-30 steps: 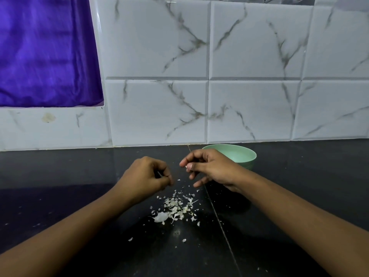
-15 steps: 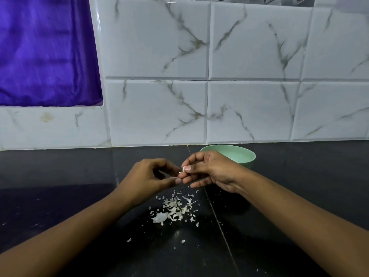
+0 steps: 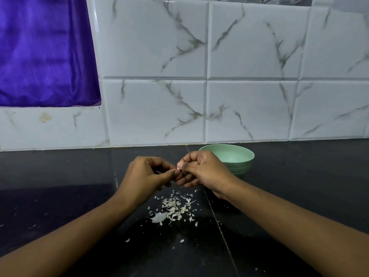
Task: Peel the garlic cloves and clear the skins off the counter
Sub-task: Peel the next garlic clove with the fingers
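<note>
A small garlic clove [image 3: 179,168] is pinched between the fingertips of both hands above the black counter [image 3: 60,196]. My right hand [image 3: 201,170] grips it with curled fingers, and most of the clove is hidden inside them. My left hand [image 3: 145,176] meets it from the left, thumb and forefinger pinching at the clove's tip. Directly below the hands lies a loose pile of white garlic skins [image 3: 173,209], with a few stray flakes scattered toward me.
A pale green bowl [image 3: 242,165] stands just behind my right hand, near the marble-tiled wall [image 3: 249,108]. A purple cloth [image 3: 44,52] hangs at the upper left. A seam in the counter runs from the wall toward me, right of the skins.
The hands were apart a second ago. They have come together, and the left fingertips now pinch the clove held by the right hand.
</note>
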A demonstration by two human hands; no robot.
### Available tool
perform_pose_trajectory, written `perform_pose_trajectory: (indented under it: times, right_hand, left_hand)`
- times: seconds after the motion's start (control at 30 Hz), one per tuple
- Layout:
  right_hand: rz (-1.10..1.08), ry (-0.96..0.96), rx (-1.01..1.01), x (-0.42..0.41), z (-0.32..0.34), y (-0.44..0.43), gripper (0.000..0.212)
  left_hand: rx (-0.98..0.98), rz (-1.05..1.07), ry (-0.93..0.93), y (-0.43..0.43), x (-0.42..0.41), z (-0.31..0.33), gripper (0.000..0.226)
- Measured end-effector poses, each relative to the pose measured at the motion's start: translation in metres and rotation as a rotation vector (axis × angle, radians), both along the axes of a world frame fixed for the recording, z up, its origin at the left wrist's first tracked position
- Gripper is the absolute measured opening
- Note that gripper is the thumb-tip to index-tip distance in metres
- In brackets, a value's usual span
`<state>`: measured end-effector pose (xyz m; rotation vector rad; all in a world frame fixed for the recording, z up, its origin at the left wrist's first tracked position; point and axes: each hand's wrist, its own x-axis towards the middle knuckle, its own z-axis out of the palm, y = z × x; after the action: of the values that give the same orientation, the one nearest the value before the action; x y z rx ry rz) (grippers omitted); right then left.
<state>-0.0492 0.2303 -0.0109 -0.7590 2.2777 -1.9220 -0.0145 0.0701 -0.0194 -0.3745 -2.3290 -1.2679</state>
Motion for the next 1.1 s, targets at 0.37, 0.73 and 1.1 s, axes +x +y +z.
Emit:
perform_pose_trajectory:
  times: [0.37,0.73,1.1]
  right_hand:
    - [0.004,-0.117,-0.013,0.003,0.000,-0.005,0.018]
    - [-0.088,0.100,0.002,-0.003,0.008,0.010,0.024]
    - [-0.079,0.112,0.120,0.002,0.013,0.011,0.018]
  left_hand:
    - [0.123,-0.004,-0.042,0.002,-0.005,-0.004,0.009]
    - [0.364,-0.126,-0.147,-0.001,-0.004,-0.001,0.013]
    - [0.367,-0.180,-0.120,-0.001,-0.004,0.001,0.022]
